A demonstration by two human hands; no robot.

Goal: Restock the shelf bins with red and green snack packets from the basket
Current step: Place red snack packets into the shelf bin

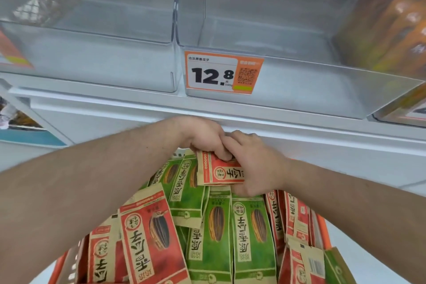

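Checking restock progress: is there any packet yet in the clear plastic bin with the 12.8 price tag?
No, the clear plastic bin behind the orange 12.8 price tag shows only bare walls and floor.

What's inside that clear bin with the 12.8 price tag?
Nothing that can be seen: through its clear front, the bin with the price tag shows only bare walls and floor. The price tag covers a corner of the front, so whatever lies behind it is hidden.

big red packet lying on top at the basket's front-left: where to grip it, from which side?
Probably the kraft top edge of the red packet, from above on the shelf side. It lies flat, face up, on the pile in the basket, that end raised and clear of neighbouring packets.
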